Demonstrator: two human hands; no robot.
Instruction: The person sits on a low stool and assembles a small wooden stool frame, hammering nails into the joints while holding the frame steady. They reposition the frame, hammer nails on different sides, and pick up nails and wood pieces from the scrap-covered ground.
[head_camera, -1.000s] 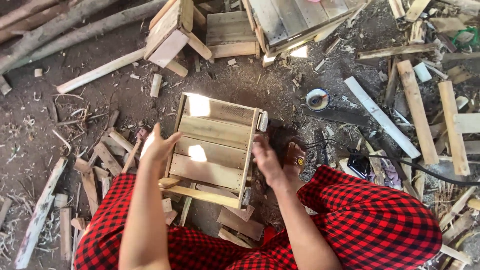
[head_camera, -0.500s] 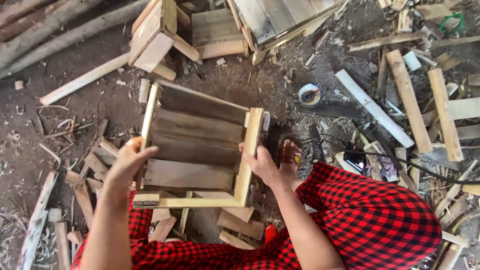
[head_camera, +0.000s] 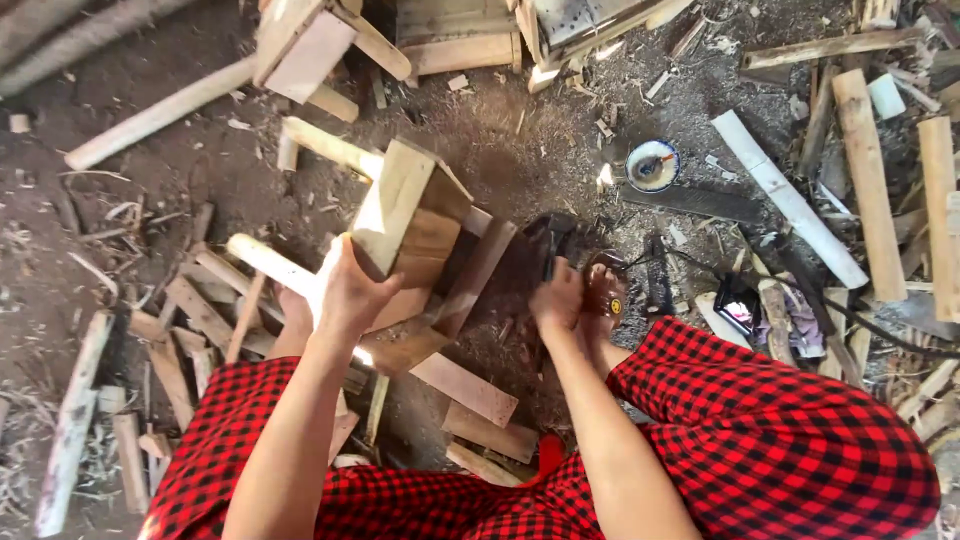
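My left hand (head_camera: 345, 295) grips the tipped-up wooden crate (head_camera: 425, 250) by its near edge, its slats and sides already joined, while my right hand (head_camera: 558, 298), just right of it, closes on a dark tool (head_camera: 560, 245), so fastening seems unfinished.

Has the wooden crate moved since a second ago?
Yes. The wooden crate lay flat and open-side up; now the left hand tips it onto its edge, still left of the small round tin.
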